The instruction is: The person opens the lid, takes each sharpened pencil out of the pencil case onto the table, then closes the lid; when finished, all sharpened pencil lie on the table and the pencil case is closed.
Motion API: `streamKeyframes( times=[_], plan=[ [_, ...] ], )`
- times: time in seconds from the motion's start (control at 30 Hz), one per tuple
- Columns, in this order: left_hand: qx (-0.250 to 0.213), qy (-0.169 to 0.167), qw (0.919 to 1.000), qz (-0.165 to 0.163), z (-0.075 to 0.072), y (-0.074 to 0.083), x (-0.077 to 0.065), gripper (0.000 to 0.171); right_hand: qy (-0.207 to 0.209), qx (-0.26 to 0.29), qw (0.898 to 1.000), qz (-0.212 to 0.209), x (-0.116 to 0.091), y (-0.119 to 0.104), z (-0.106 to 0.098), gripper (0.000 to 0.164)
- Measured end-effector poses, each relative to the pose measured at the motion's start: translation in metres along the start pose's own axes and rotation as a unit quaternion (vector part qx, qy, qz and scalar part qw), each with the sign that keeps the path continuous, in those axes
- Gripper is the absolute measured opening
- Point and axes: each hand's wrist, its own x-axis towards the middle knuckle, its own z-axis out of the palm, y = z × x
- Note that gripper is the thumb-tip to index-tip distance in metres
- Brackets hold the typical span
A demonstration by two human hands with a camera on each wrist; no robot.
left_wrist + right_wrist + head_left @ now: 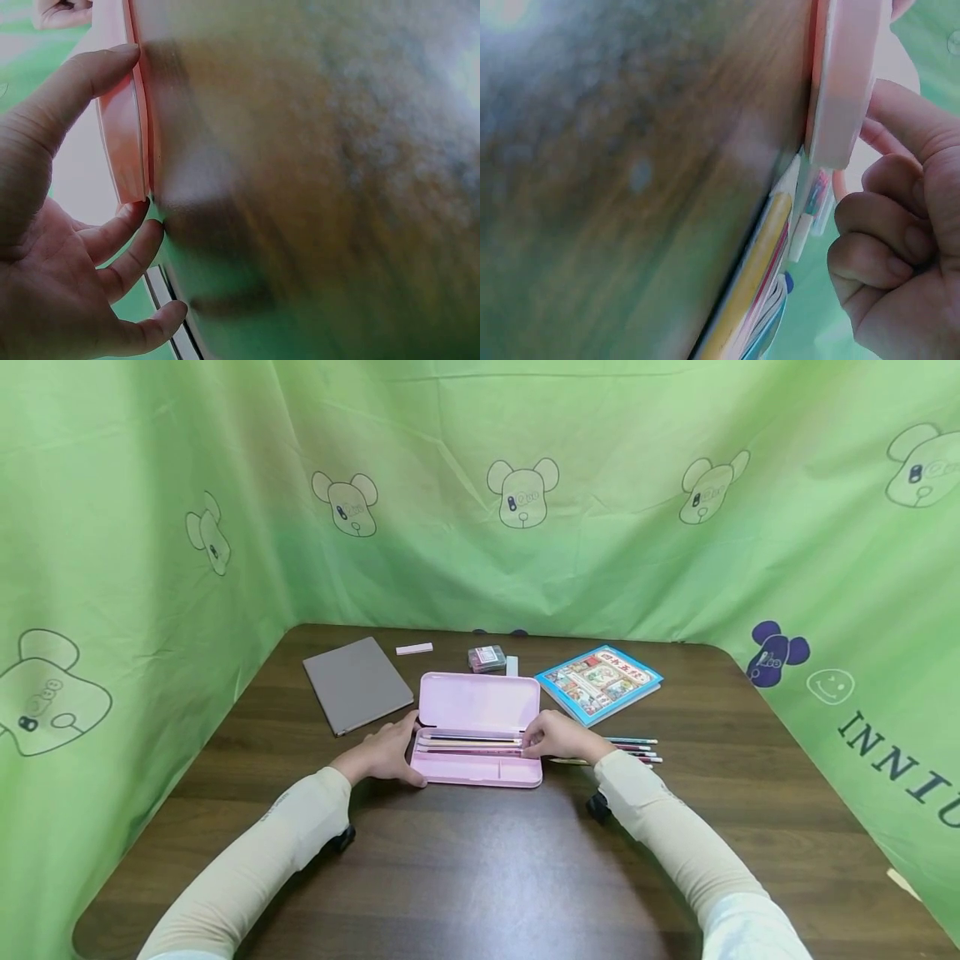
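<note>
A pink pencil case [457, 768] lies with its lid [480, 700] raised at the back. Several pencils [465, 743] lie lengthwise in its rear compartment; the front part has a small divider. My left hand [384, 750] holds the case's left end, thumb at the front corner and fingers round the back one. In the left wrist view the thumb presses the case's side [124, 142]. My right hand [558, 737] reaches over the right end, finger and thumb pinching at the pencil ends inside. The right wrist view shows its other fingers [885, 240] curled; the pinching tips are hidden behind the case wall.
More pencils [633, 747] lie right of the case, partly under my right wrist. A blue-bordered book [600, 683] is behind them, a grey notebook [358, 685] at left. Along the back are a pink strip [414, 649], a small clear box [486, 658] and a white block [512, 666].
</note>
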Motion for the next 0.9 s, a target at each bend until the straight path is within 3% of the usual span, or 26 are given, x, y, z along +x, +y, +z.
streamKeyframes(
  times=[0.13,0.33,0.63,0.9],
  plan=[
    [0.003,0.003,1.0,0.002,0.0,0.0,0.0,0.11,0.013,0.027,0.999,-0.019,-0.004,0.003,-0.002,0.007],
    [0.01,0.006,0.9999,0.005,0.0,0.0,0.0,0.112,0.016,0.052,0.998,0.014,-0.012,0.006,-0.008,0.009],
    [0.001,0.006,1.0,0.002,0.002,0.0,-0.001,0.102,0.022,0.051,0.998,0.034,-0.028,0.008,-0.017,0.01],
    [0.001,0.001,1.0,0.001,0.002,0.0,-0.001,0.106,0.032,0.051,0.998,0.035,-0.048,0.018,-0.027,0.008]
  ],
)
